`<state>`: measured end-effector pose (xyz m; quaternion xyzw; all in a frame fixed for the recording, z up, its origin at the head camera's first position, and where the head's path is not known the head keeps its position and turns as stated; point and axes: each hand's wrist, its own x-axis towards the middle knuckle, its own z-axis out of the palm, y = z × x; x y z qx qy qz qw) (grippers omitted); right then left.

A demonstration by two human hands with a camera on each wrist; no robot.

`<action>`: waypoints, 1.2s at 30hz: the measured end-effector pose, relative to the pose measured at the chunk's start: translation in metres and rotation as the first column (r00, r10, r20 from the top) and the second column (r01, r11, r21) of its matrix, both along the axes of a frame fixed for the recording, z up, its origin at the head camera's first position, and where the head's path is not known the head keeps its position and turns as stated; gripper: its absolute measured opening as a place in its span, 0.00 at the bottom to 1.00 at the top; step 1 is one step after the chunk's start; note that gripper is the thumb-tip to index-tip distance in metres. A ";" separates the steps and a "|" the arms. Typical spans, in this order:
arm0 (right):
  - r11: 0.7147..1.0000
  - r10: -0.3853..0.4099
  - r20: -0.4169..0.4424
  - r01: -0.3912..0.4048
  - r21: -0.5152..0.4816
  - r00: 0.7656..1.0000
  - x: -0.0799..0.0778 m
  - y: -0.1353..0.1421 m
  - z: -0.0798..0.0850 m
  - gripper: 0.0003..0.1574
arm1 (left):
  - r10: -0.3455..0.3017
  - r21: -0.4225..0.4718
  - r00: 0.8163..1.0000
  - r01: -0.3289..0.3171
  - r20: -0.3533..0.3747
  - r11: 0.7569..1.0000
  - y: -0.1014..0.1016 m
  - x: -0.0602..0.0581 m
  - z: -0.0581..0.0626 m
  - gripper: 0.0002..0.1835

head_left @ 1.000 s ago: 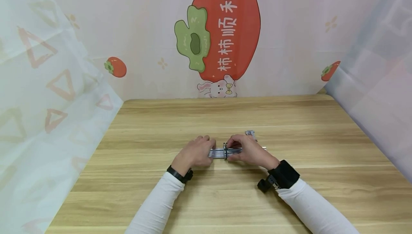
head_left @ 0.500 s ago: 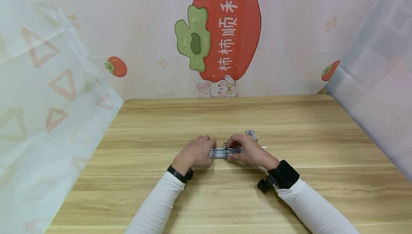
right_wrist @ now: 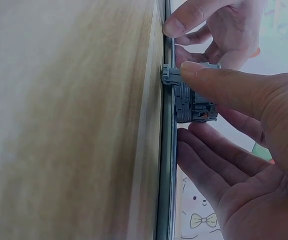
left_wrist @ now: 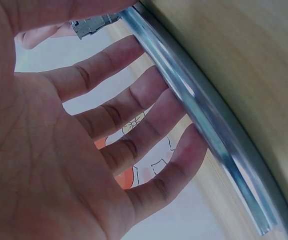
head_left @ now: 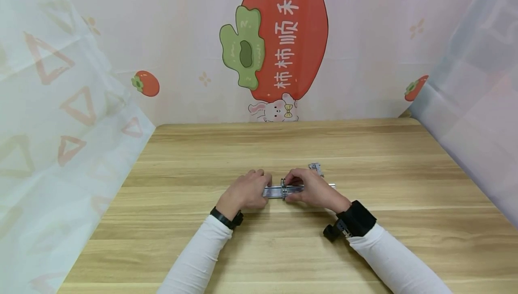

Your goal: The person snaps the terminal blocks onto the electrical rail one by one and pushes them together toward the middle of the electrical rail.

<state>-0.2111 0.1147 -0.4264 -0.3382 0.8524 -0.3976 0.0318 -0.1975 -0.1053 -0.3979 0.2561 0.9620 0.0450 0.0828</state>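
A silvery DIN rail [head_left: 273, 192] lies left to right on the table between both hands. My left hand [head_left: 247, 190] grips its left part; in the left wrist view the fingertips rest along one edge of the rail [left_wrist: 189, 97], with the thumb across from them. A grey terminal block [right_wrist: 186, 102] sits on the rail, standing up from it. My right hand [head_left: 314, 189] pinches this block between thumb and fingers, while its other fingertips lie against the rail's side. From the head view the block [head_left: 284, 189] shows only as a thin upright strip.
Behind the right hand, another small grey part [head_left: 315, 168] lies on the wooden table [head_left: 194, 240]. A printed cloth backdrop [head_left: 182, 60] rises at the table's far edge, and pale cloths hang at the left and right sides.
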 end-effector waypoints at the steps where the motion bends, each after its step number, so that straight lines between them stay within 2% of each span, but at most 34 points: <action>1: 1.000 -0.001 0.000 0.001 0.001 1.000 0.000 0.000 0.000 0.23 | 0.000 -0.004 1.000 0.000 -0.003 1.000 0.000 0.000 0.000 0.18; 30: 1.000 -0.016 -0.027 0.016 -0.002 1.000 0.003 -0.001 0.002 0.22 | 0.004 0.012 1.000 -0.004 0.005 1.000 0.000 0.000 0.000 0.19; 36: 1.000 -0.015 -0.009 0.015 -0.011 1.000 0.003 -0.002 0.001 0.22 | 0.001 0.011 1.000 -0.001 0.001 1.000 0.001 0.001 0.001 0.19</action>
